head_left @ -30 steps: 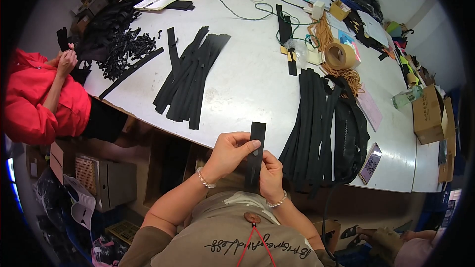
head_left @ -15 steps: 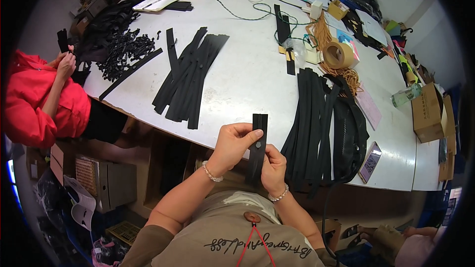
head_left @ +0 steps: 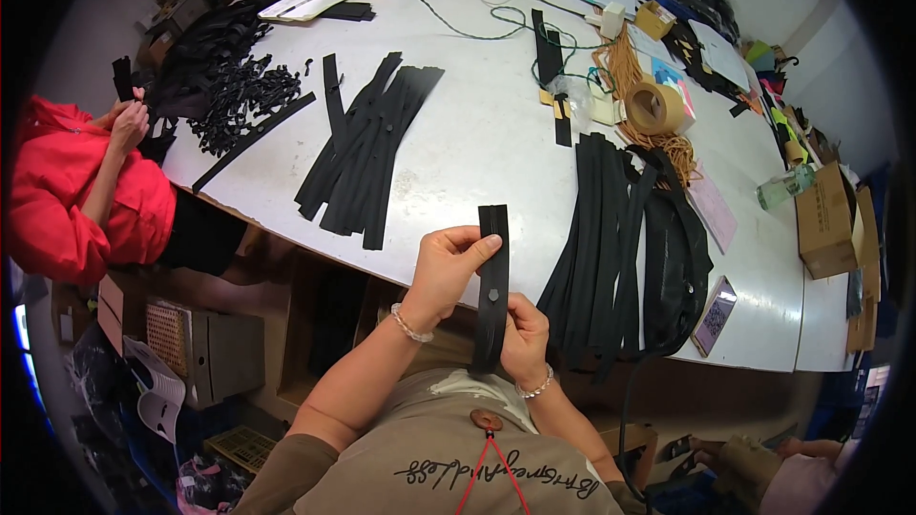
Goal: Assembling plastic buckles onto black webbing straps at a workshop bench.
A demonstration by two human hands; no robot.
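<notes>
A black zipper [head_left: 493,267] hangs upright in front of me, just off the table's near edge. My left hand [head_left: 447,272] pinches it near the top end, thumb on its face. Lower down, my right hand [head_left: 526,339] has its fingers curled closed at the strip's right edge; the fingertips are partly hidden. A small dark slider [head_left: 493,295] shows on the zipper between the two hands. To the right of my hands lies a bundle of long black zippers [head_left: 587,248], and farther left a second loose pile of black zippers [head_left: 372,153].
At the left a co-worker in a red jacket [head_left: 91,200] handles a black strip near a heap of small black pieces [head_left: 243,100]. A phone [head_left: 715,315], tan tape roll [head_left: 654,109], clear bottle [head_left: 785,185] and cardboard box [head_left: 828,219] are at the right. A cable [head_left: 429,8] crosses the table [head_left: 468,133].
My left hand and the zipper's top end have risen and shifted slightly left. The slider now sits farther below the top end and my left thumb. My right hand is slightly lower.
</notes>
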